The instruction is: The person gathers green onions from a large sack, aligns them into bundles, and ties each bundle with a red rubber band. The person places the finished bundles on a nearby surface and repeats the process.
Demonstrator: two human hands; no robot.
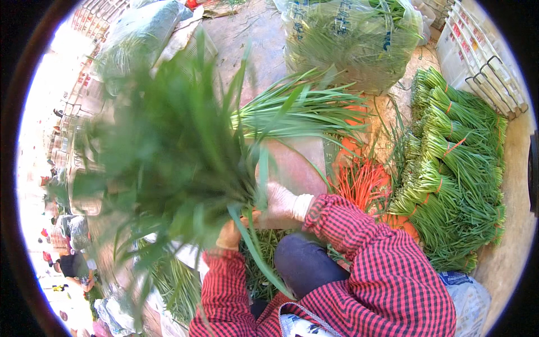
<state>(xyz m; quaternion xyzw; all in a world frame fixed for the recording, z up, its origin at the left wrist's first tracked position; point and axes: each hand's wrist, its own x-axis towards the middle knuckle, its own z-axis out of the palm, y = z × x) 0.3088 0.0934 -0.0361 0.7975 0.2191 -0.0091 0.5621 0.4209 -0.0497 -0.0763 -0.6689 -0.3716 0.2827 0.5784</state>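
Observation:
A large bunch of garlic chives (185, 140) fans out up and to the left in front of me, its leaves smeared by motion. My right hand (281, 201), in a pale glove, is closed round the gathered end of the bunch. Lower down, my left hand (230, 233) also grips it, though leaves hide most of its fingers. Just beyond, loose chives (303, 106) lie across a low board (297, 160). A heap of thin red ties (364, 182) sits to the right of the board.
Tied chive bundles (449, 174) are stacked at the right, below a white crate (480, 62). A clear bag of greens (351, 45) stands at the far side, another bag (143, 36) at far left. More loose chives (174, 283) lie by my left forearm. A person (76, 267) is at the left edge.

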